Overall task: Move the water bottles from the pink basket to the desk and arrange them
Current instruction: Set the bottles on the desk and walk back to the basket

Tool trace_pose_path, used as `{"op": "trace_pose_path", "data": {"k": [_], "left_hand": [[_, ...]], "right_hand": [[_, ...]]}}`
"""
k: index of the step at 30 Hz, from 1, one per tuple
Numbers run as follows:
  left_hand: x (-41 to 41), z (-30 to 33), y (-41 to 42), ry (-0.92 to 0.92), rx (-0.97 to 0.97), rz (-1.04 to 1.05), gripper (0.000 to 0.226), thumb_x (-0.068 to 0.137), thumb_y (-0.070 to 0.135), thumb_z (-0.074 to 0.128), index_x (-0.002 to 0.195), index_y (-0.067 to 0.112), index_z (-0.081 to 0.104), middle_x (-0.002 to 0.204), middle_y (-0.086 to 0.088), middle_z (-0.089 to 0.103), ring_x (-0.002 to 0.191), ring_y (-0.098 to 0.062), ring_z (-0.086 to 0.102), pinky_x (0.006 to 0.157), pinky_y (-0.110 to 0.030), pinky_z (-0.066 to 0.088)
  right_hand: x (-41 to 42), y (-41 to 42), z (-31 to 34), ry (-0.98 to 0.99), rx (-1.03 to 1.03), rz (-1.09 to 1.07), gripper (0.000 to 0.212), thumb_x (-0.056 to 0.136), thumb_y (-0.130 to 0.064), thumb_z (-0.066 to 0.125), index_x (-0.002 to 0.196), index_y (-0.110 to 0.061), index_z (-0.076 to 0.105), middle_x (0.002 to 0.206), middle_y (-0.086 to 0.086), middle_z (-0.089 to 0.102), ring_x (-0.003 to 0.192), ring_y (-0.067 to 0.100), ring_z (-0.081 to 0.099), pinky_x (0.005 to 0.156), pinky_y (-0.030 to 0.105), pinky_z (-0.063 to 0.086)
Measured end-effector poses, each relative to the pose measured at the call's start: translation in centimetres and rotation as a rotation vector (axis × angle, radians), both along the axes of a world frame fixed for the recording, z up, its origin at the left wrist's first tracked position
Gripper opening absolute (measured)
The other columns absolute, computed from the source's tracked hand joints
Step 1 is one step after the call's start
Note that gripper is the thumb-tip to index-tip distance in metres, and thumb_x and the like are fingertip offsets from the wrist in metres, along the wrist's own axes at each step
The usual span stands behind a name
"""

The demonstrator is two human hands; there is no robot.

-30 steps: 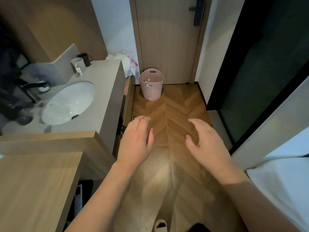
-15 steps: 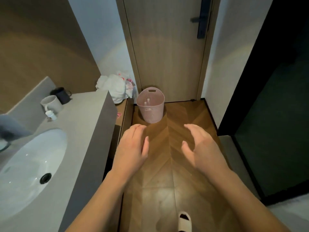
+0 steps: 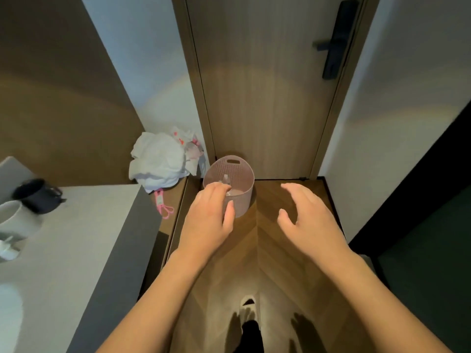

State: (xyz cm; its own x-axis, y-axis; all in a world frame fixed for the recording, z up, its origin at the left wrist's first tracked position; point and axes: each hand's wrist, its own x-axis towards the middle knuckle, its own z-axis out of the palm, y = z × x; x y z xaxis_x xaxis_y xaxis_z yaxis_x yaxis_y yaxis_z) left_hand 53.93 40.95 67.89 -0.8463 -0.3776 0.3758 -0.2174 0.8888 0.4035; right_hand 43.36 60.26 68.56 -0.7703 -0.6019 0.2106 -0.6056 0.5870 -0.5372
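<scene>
Looked like a hotel room entryway: wood door point(image 3: 267, 85) with a black electronic lock point(image 3: 336, 36), herringbone wood floor point(image 3: 270, 250), and a grey vanity counter point(image 3: 84, 238) with two mugs point(image 3: 38, 197) and crumpled white towels point(image 3: 158, 161).

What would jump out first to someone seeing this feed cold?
Two bare hands reach forward over the wood floor, the left hand overlapping the near rim of the pink basket, the right hand open and empty beside it. The basket stands at the foot of the closed door, with a clear bottle showing inside. A white crumpled bag sits on the ledge to the left.
</scene>
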Motion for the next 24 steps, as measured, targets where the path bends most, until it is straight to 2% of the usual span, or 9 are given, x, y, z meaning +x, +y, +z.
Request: {"op": "trace_pose_path", "data": {"k": [5,9,15,19,22,24], "left_hand": [[-11.2,0.5,-7.1,0.018,0.045,0.0,0.033,0.096,0.018,0.056,0.127,0.01,0.057,0.128,-0.005,0.058,0.12,-0.018,0.053,0.102,-0.031,0.043],[-19.4,0.9,-10.5,0.05,0.119,-0.013,0.029,0.095,0.015,0.056,0.124,0.009,0.058,0.125,-0.006,0.058,0.118,-0.018,0.052,0.1,-0.029,0.042],[-29.5,-1.6,-15.2,-0.022,0.145,0.004,0.029,0.097,0.019,0.056,0.125,0.014,0.057,0.125,-0.001,0.057,0.115,-0.015,0.053,0.097,-0.029,0.044],[-34.9,-2.9,-18.2,-0.082,0.176,0.123,0.03,0.097,0.022,0.055,0.126,0.015,0.057,0.123,-0.002,0.057,0.113,-0.016,0.054,0.094,-0.028,0.046],[-39.8,-2.2,-19.6,-0.074,0.171,0.183,0.032,0.096,0.021,0.057,0.127,0.014,0.057,0.125,-0.001,0.057,0.112,-0.014,0.054,0.092,-0.022,0.042],[-43.2,-1.5,-20.5,-0.055,0.147,0.202,0.032,0.095,0.019,0.058,0.127,0.014,0.057,0.125,-0.002,0.056,0.113,-0.015,0.054,0.094,-0.025,0.042]], "right_hand": [[-10.6,-6.1,0.4,0.012,0.042,-0.049,0.051,0.092,-0.037,0.055,0.141,-0.033,0.041,0.144,-0.011,0.047,0.131,0.009,0.044,0.1,0.024,0.033],[-17.5,-9.0,0.3,-0.01,0.051,-0.095,0.051,0.092,-0.04,0.055,0.139,-0.04,0.035,0.144,-0.015,0.045,0.13,0.006,0.043,0.1,0.021,0.028],[-28.5,-12.4,-2.2,-0.081,0.088,-0.043,0.055,0.094,-0.036,0.052,0.147,-0.034,0.035,0.148,-0.014,0.04,0.132,-0.005,0.03,0.105,0.016,0.02],[-37.0,-16.7,-2.4,-0.113,0.084,0.041,0.056,0.093,-0.031,0.055,0.146,-0.028,0.038,0.15,-0.009,0.04,0.135,0.006,0.036,0.104,0.018,0.028],[-42.8,-20.5,-1.8,-0.107,0.077,0.096,0.055,0.091,-0.028,0.059,0.144,-0.024,0.043,0.148,-0.006,0.043,0.132,0.012,0.042,0.101,0.022,0.035],[-46.1,-23.1,-1.9,-0.117,0.073,0.147,0.055,0.091,-0.026,0.06,0.143,-0.023,0.044,0.147,-0.005,0.045,0.13,0.014,0.045,0.101,0.026,0.038]]}}
